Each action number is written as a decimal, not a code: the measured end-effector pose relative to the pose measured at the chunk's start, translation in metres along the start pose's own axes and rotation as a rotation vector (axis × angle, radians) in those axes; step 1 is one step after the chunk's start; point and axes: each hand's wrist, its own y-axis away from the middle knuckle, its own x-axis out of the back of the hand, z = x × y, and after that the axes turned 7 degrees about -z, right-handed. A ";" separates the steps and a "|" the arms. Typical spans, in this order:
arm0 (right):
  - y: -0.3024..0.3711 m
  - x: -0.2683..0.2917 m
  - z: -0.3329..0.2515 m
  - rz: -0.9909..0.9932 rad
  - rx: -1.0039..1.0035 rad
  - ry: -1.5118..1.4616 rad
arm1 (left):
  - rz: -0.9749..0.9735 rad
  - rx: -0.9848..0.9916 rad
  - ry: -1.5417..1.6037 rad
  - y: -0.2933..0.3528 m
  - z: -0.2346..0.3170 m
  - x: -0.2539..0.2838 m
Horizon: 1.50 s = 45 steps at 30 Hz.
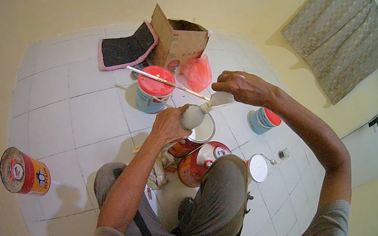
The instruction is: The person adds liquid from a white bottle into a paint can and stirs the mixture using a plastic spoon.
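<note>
My left hand (170, 125) is closed around a whitish translucent bottle (193, 117), tilted with its neck to the upper right. My right hand (244, 87) grips a pale, clear funnel-shaped piece (220, 98) that meets the bottle's mouth; whether it is a funnel or a second vessel, I cannot tell. Below the bottle is an open can (209, 130) with a pale inside, partly hidden by it. A long thin stick (156, 78) slants over the red-lidded blue pail (150, 100), its lower end close to the bottle's neck.
A red can (191, 170) stands near my knee. Around me are a white round lid (258, 168), a small jar (284, 153), a small blue tub (261, 121) and an orange-and-red tin (31, 171). Farther off: a red plastic bag (198, 74), a cardboard box (189, 47), a black mat (126, 49).
</note>
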 end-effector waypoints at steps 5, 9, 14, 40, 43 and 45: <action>0.000 -0.005 -0.001 0.060 0.022 -0.030 | 0.010 -0.015 0.016 0.000 0.005 0.004; -0.003 -0.014 0.001 0.050 0.013 -0.024 | -0.053 0.042 -0.018 -0.001 0.002 0.004; 0.003 -0.034 0.003 0.081 -0.005 -0.020 | -0.027 0.013 -0.012 0.000 -0.002 0.004; -0.011 -0.210 0.003 0.532 -0.342 -0.663 | 0.044 0.044 0.031 0.014 -0.012 0.012; -0.046 -0.234 -0.002 0.359 -0.415 -0.686 | 0.097 0.030 0.046 0.025 -0.030 0.013; -0.059 -0.254 -0.003 0.151 -0.481 -0.594 | 0.058 0.063 0.086 0.030 -0.019 0.021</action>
